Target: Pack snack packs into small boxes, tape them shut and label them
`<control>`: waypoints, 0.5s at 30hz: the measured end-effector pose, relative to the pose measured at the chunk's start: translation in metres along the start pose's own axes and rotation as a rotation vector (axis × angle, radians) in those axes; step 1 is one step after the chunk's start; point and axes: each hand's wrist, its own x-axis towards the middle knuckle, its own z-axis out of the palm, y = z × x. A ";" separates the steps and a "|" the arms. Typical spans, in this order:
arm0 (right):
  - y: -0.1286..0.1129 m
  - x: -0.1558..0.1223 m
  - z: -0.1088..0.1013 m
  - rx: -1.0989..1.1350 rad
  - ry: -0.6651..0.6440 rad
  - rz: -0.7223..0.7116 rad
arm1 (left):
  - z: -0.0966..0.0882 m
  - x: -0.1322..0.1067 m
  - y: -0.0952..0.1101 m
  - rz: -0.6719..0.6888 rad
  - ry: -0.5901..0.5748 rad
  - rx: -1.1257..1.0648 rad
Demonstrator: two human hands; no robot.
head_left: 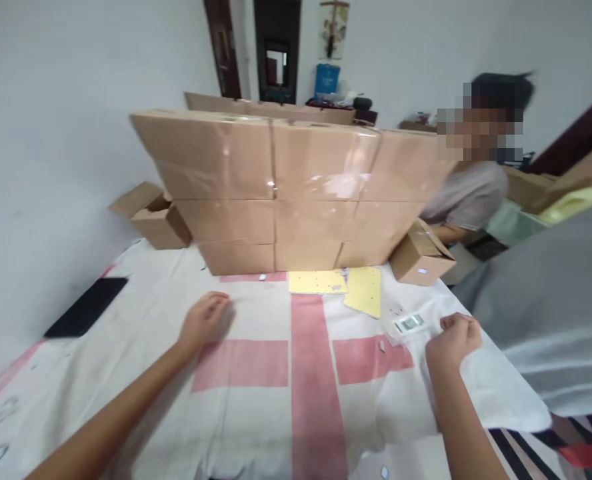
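Note:
My left hand point(203, 321) rests on the white and pink cloth point(286, 373), fingers curled downward, nothing visible in it. My right hand point(455, 340) is closed in a loose fist just right of a small clear packet with a label point(409, 325), which lies on the cloth; whether the fist grips the packet's edge is unclear. Two yellow sheets point(339, 285) lie beyond, in front of a wall of stacked cardboard boxes point(286, 193).
A small open box point(420, 257) sits right of the stack, another open box point(151, 215) at the left by the wall. A black flat object point(87, 307) lies on the left. A person in a grey shirt point(469, 193) sits behind the boxes; grey fabric point(556, 313) fills the right.

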 end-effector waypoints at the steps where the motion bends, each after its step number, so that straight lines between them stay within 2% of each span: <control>1: -0.018 -0.026 0.011 0.026 -0.068 -0.040 | -0.035 0.000 -0.028 -0.066 0.082 0.042; 2: -0.038 -0.055 0.027 0.066 -0.187 -0.100 | -0.066 0.002 -0.052 -0.127 0.169 0.102; 4: -0.086 -0.124 0.069 0.161 -0.573 -0.229 | -0.111 0.016 -0.090 -0.239 0.312 0.243; 6: -0.138 -0.199 0.121 0.251 -0.971 -0.364 | -0.134 0.040 -0.115 -0.349 0.410 0.266; 8: -0.183 -0.272 0.178 0.336 -1.214 -0.494 | -0.137 0.068 -0.131 -0.441 0.461 0.195; 10: -0.217 -0.338 0.235 0.339 -1.393 -0.526 | -0.130 0.098 -0.143 -0.466 0.493 0.169; 13: -0.246 -0.413 0.315 0.127 -1.553 -0.539 | -0.113 0.143 -0.159 -0.475 0.533 0.170; 15: -0.255 -0.443 0.362 -0.113 -1.560 -0.598 | -0.103 0.170 -0.170 -0.514 0.564 0.173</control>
